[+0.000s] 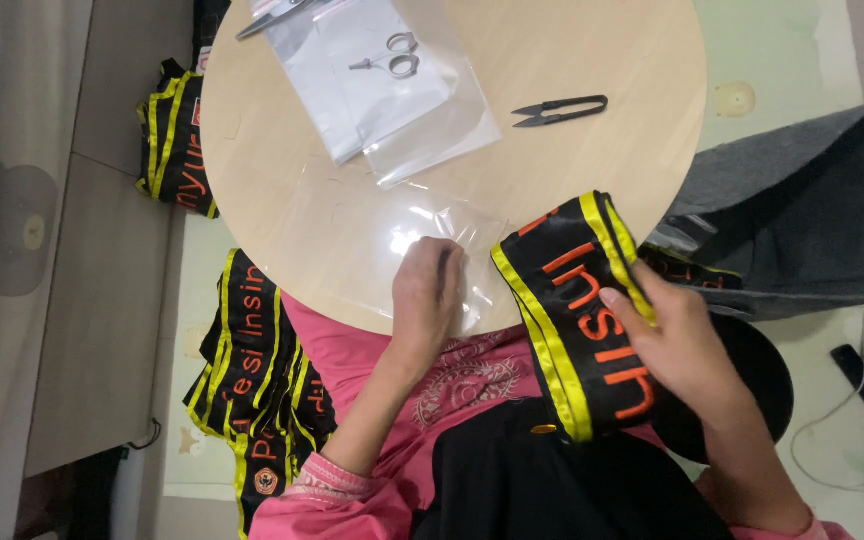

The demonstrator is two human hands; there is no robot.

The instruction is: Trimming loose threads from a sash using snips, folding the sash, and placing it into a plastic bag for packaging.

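Observation:
My right hand (677,340) grips a folded black sash (577,310) with yellow edging and orange lettering, held at the near right rim of the round wooden table (592,50). My left hand (427,290) rests flat on a clear plastic bag (352,240) lying on the table's near edge, fingers on its opening beside the sash. I wear pink sleeves and have black cloth on my lap.
Farther back lie more clear bags (392,90) with small silver scissors (392,55) on them, and black thread snips (562,108) to the right. More black-and-yellow sashes lie on the floor at left (252,390) and behind the table (172,140). Grey fabric (812,220) sits at right.

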